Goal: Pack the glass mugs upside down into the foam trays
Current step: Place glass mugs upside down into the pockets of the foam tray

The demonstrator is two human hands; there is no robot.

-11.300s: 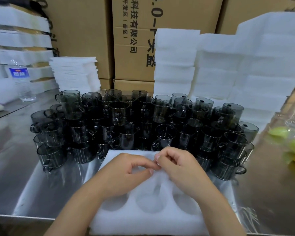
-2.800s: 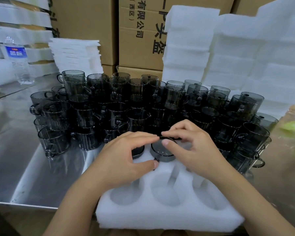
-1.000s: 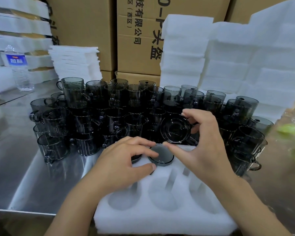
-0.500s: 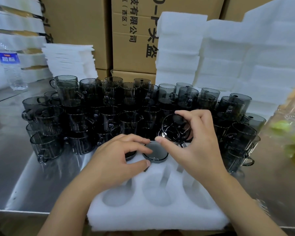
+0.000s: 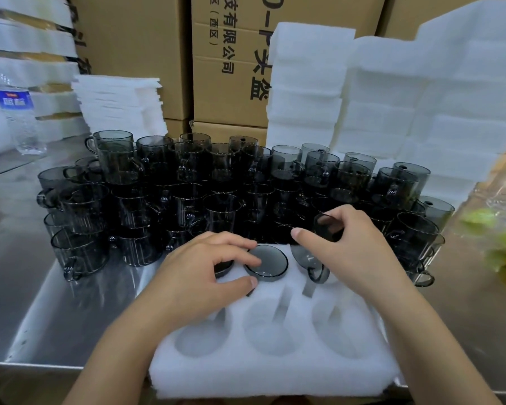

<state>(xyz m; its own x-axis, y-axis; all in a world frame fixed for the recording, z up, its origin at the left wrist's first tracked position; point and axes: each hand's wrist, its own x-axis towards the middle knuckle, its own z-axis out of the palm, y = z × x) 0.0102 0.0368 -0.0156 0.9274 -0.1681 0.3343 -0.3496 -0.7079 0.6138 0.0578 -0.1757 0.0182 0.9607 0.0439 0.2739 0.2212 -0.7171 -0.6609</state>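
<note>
A white foam tray (image 5: 275,372) with round pockets lies at the table's front edge. Two dark glass mugs sit upside down in its back row: the middle mug (image 5: 265,263) shows its round base, and the left mug (image 5: 224,268) is mostly hidden under my left hand (image 5: 199,282). That hand rests on the tray, with its fingertips touching the middle mug's base. My right hand (image 5: 354,252) grips a third mug (image 5: 306,257), tilted over the back right pocket with its handle towards me. The front three pockets are hollow.
A dense cluster of upright dark mugs (image 5: 187,182) fills the steel table (image 5: 41,302) behind the tray. Stacks of foam (image 5: 406,106) and cardboard boxes (image 5: 228,68) stand at the back. A water bottle (image 5: 18,112) is far left, a plastic bag (image 5: 503,229) at right.
My right hand has brought the third mug down from above the cluster to the tray's back right pocket. My left hand has stayed on the two packed mugs.
</note>
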